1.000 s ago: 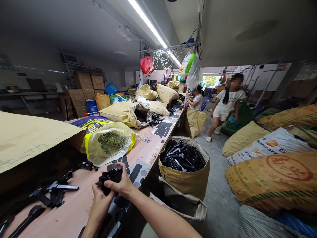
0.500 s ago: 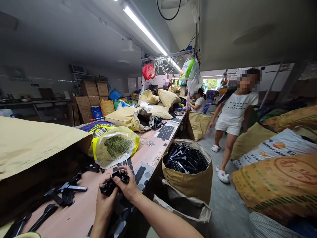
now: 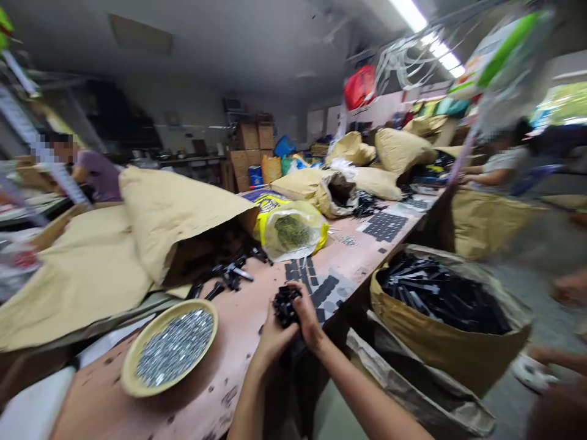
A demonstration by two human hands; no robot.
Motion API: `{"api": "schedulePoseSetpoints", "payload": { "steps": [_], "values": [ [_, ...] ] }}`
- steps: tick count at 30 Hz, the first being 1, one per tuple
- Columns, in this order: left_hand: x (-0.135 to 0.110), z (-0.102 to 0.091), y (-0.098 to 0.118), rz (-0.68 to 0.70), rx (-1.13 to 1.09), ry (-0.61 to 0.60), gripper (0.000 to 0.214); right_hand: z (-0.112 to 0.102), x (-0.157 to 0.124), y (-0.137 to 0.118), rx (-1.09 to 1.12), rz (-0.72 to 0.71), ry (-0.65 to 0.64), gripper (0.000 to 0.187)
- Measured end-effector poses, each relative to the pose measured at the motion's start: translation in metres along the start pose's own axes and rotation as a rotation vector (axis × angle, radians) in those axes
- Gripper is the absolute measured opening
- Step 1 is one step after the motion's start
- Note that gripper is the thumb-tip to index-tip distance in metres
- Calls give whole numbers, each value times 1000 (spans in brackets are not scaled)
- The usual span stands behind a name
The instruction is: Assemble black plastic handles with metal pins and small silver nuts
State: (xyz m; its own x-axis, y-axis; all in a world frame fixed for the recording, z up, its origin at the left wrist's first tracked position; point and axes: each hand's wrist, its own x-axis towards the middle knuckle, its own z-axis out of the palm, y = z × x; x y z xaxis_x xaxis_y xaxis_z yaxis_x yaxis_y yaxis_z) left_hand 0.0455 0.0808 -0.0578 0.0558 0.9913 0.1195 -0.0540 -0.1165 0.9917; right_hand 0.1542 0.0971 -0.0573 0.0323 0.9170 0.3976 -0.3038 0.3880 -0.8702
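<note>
Above the table's front edge, my left hand (image 3: 272, 339) and my right hand (image 3: 308, 318) are cupped together around a bunch of small black plastic parts (image 3: 287, 305). Both hands are closed on it, the right from the side and the left from below. Motion blur hides the exact shape of the parts. Just beyond, black flat strips and grey pieces (image 3: 328, 290) lie on the pink tabletop (image 3: 238, 318). To the left stands a yellow bowl (image 3: 129, 373) full of small shiny metal pieces (image 3: 177, 348). Black long-handled parts (image 3: 232, 275) spill from an open paper sack (image 3: 183, 214).
A yellow plastic bag (image 3: 323, 234) holding thin greenish metal pins lies further along the table. On the right stand a sack (image 3: 413, 324) of black parts and an open grey sack (image 3: 376, 354). Co-workers sit at the left (image 3: 98, 174) and far right (image 3: 499, 162); another person's leg shows at the right edge.
My view has swung left, bringing the bowl of metal pieces and a seated co-worker into sight. My hands still hold black parts, now drawn closer together. The walking person has come nearer.
</note>
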Motion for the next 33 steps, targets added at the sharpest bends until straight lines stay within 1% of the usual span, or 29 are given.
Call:
{"api": "schedulePoseSetpoints", "payload": {
  "steps": [1, 3, 5, 7, 10, 13, 15, 17, 18, 19, 20, 22, 23, 25, 27, 29, 31, 33],
  "values": [
    [-2, 2, 3, 46, 22, -25, 81, -1, -3, -2, 41, 17, -12, 62],
    [-4, 6, 8, 152, 53, -17, 86, -4, -8, -6, 94, 41, -38, 57],
    [-3, 8, 10, 227, 67, 23, 79, -7, -10, -12, 90, 51, -59, 56],
    [-2, 9, 10, 271, 65, 65, 70, -9, -13, -18, 4, 61, -80, 54],
    [-1, 10, 6, 242, 49, 67, 57, -11, -16, -22, -167, 82, -89, 54],
    [0, 8, 4, 168, 63, 42, 51, -15, -21, -16, -191, 118, -91, 61],
    [2, 3, 7, 161, 118, 45, 49, -20, -23, -10, -172, 153, -137, 63],
    [7, -7, 17, 173, 184, 67, 44, -30, -16, -7, -193, 171, -223, 64],
    [11, -14, 24, 178, 204, 86, 42, -37, -8, -6, -247, 169, -252, 63],
    [15, -23, 31, 180, 211, 113, 41, -45, 4, -6, -364, 168, -259, 62],
    [19, -32, 39, 179, 206, 138, 41, -53, 20, -6, -527, 171, -236, 59],
    [27, -50, 51, 181, 216, 169, 45, -69, 60, -5, -935, 201, -126, 48],
    [29, -57, 54, 188, 236, 168, 47, -76, 82, -4, -1065, 221, -69, 42],
    [31, -68, 56, 208, 306, 133, 47, -86, 124, 1, -1235, 256, 6, 35],
    [28, -70, 50, 225, 361, 89, 43, -91, 157, 10, -1330, 293, 24, 33],
    [24, -67, 40, 237, 372, 79, 40, -94, 177, 20, -1413, 333, -23, 30],
    [21, -62, 31, 242, 351, 92, 40, -99, 188, 29, -1467, 358, -124, 24],
    [19, -58, 25, 241, 338, 103, 43, -108, 196, 32, -1515, 351, -236, 22]
  ]
}}
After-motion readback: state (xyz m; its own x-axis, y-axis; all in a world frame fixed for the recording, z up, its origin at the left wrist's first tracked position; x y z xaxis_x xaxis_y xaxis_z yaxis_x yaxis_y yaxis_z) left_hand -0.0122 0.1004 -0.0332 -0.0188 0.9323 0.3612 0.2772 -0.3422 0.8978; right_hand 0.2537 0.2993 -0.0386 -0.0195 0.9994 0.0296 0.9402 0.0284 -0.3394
